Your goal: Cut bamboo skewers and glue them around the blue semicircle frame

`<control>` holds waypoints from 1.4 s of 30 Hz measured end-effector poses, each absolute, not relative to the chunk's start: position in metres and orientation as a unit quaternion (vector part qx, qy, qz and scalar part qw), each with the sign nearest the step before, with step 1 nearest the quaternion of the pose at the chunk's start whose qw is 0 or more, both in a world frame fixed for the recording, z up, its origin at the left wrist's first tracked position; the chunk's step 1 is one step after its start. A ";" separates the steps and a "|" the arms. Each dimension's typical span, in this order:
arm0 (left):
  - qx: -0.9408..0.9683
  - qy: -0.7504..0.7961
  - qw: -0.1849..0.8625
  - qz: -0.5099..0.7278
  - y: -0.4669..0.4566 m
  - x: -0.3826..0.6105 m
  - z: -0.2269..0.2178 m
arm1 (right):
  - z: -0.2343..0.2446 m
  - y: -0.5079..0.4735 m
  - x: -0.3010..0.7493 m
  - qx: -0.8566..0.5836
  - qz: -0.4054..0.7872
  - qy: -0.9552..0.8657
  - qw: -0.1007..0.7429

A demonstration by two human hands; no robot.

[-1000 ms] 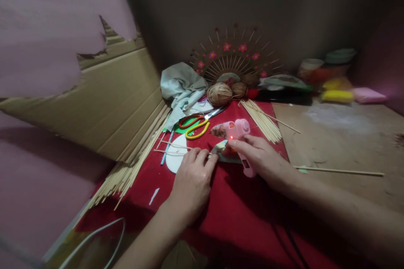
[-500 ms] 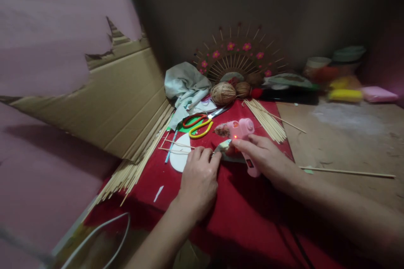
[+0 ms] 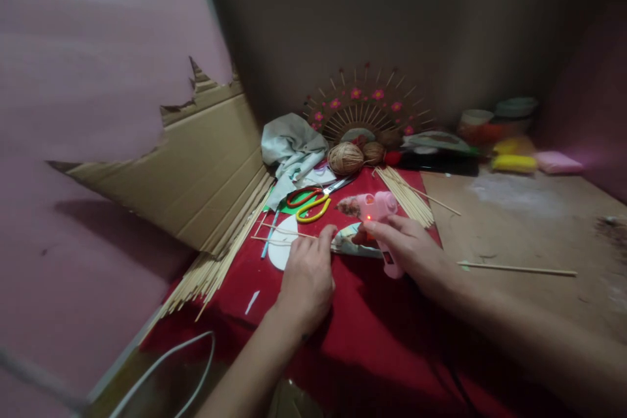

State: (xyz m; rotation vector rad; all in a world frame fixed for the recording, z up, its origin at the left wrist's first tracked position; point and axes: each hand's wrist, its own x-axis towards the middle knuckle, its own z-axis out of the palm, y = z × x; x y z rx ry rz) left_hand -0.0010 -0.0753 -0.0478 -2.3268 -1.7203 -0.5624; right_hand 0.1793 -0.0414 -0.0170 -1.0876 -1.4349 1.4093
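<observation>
My right hand [image 3: 421, 251] is wrapped round the handle of a pink glue gun [image 3: 378, 207], whose red light is lit. Its browned, dirty nozzle points left over the red cloth. My left hand [image 3: 307, 277] is closed on thin bamboo sticks [image 3: 284, 230] that stick out to its left, over a white paper oval [image 3: 280, 255]. Between the hands lies a pale crumpled strip [image 3: 349, 243], partly under the glue gun; its material is unclear. Scissors [image 3: 313, 209] with red and yellow handles rest just beyond my left hand.
Bundled sticks [image 3: 215, 281] run along the left edge beside a torn cardboard sheet [image 3: 196, 176]. Twine balls [image 3: 345, 158], a grey cloth [image 3: 291, 144] and a decorated fan [image 3: 367, 104] stand at the back. More sticks [image 3: 406, 199] lie right; a white cable [image 3: 166, 359] loops in front.
The head view has shifted slightly. My left thumb and fingers have drawn back from the pale strip, so more of it shows. The glue gun stays in my right hand above it.
</observation>
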 end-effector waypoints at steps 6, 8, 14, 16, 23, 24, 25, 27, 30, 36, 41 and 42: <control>-0.754 -0.578 0.050 -0.307 -0.059 -0.025 -0.026 | -0.003 -0.041 0.201 -0.396 0.609 -0.475 0.497; -0.756 -0.575 0.049 -0.310 -0.051 -0.032 -0.014 | 0.000 -0.041 0.210 -0.376 0.634 -0.432 0.520; -0.761 -0.574 0.041 -0.301 -0.029 -0.028 0.027 | 0.011 -0.041 0.244 -0.360 0.591 -0.410 0.594; -0.759 -0.576 0.037 -0.302 -0.018 -0.018 0.037 | 0.014 -0.039 0.257 -0.359 0.567 -0.402 0.622; -0.866 -0.468 -0.033 -0.176 0.047 0.039 0.031 | 0.008 -0.022 0.290 -0.387 0.524 -0.358 0.670; -0.888 -0.432 -0.046 -0.152 0.057 0.048 0.026 | 0.005 -0.020 0.293 -0.386 0.530 -0.358 0.665; -0.904 -0.404 -0.054 -0.132 0.065 0.057 0.021 | 0.002 -0.017 0.295 -0.389 0.542 -0.360 0.653; -0.918 -0.378 -0.053 -0.112 0.080 0.075 0.012 | -0.004 -0.013 0.297 -0.398 0.560 -0.362 0.630; -0.922 -0.374 -0.021 -0.100 0.096 0.098 0.003 | -0.012 -0.008 0.301 -0.406 0.558 -0.368 0.623; -0.927 -0.368 0.034 -0.061 0.124 0.129 -0.017 | -0.013 -0.004 0.303 -0.423 0.536 -0.357 0.638; -0.947 -0.311 0.058 -0.059 0.135 0.137 -0.023 | -0.008 -0.007 0.301 -0.424 0.541 -0.362 0.630; -0.949 -0.301 0.063 -0.065 0.135 0.136 -0.019 | -0.008 -0.007 0.300 -0.417 0.543 -0.359 0.635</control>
